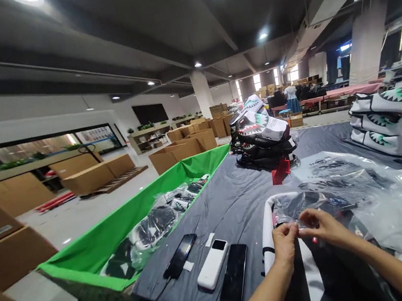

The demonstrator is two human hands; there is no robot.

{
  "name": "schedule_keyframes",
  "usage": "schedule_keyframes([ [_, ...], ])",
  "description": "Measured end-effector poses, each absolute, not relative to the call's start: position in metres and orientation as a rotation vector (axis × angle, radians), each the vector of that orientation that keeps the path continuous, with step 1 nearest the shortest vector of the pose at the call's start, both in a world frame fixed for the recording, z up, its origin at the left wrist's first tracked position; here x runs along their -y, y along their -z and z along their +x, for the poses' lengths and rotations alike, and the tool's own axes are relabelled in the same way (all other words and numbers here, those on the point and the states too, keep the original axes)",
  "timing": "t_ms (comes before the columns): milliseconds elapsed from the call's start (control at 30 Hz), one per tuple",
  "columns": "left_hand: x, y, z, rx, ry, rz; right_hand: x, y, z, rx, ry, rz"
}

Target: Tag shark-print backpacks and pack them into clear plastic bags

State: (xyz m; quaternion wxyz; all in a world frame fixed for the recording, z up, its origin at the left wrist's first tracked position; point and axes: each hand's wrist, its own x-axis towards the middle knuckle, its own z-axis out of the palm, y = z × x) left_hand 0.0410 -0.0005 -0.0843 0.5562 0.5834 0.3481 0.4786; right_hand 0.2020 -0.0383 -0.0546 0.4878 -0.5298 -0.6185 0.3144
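A black and white bag (312, 275) lies on the dark cloth-covered table in front of me, its upper part under clear plastic film (290, 207). My left hand (286, 245) is closed in a pinch on the edge of this plastic bag. Close beside it, my right hand (325, 228) also pinches the film between thumb and fingers. The two sets of fingertips almost meet. What lies below my right forearm is partly hidden. More clear plastic bags (347, 172) spread out flat beyond my hands and to the right.
Left of my hands lie a white power bank (213, 264) and two dark phones (234, 276). A green-lined bin (119, 213) with wrapped bags adjoins the table's left edge. Shark-patterned backpacks are piled at the back (260, 135) and right (393, 123). Cardboard boxes (181, 148) stand beyond.
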Motion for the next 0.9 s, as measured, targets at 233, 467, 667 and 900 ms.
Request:
schedule_keyframes([
  [233,0.0,0.081,0.003,-1.029,-0.973,1.587,0.031,0.068,0.204,1.431,-0.86,-1.376],
  [467,0.032,0.056,-0.003,-1.337,-1.155,2.447,0.018,0.055,0.175,1.506,-0.331,-1.692],
  [667,-0.01,0.046,-0.004,-1.42,-1.046,2.87,0.041,0.049,0.16,1.857,-0.099,-1.939],
  [900,-0.033,0.066,-0.03,-1.316,-1.373,2.473,0.073,0.05,0.254,1.625,0.158,-2.39],
])
